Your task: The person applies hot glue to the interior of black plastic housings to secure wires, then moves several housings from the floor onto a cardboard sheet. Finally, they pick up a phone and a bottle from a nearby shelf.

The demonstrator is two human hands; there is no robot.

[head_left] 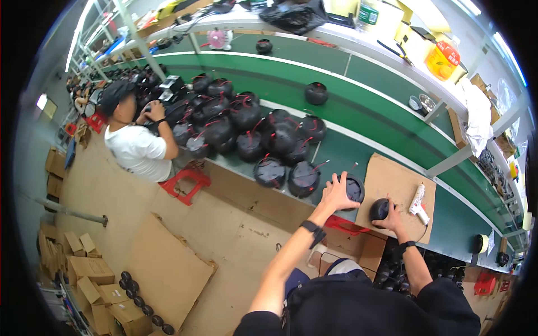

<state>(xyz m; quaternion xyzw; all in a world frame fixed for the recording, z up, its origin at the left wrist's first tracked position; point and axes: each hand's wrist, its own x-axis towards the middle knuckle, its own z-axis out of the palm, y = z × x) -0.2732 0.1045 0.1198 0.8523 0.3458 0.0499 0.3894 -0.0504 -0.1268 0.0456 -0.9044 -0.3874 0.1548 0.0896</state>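
My left hand (336,195) is closed around a black round housing (354,189) at the left edge of a cardboard sheet (376,171) on the bench. My right hand (394,220) grips a smaller black rounded part (379,209) over the same sheet, its fingers curled about the side. Right of that hand lies a white glue gun (418,203) with a dark cord. Just left of my left hand stand black round housings (303,178) with red wires on top.
A large cluster of black housings (221,131) covers the bench to the left, where a co-worker (140,134) sits. Beyond the bench runs a green conveyor (358,117) carrying a single housing (316,93). An overhead shelf (358,42) holds bottles. Cardboard boxes (92,269) stand on the floor at lower left.
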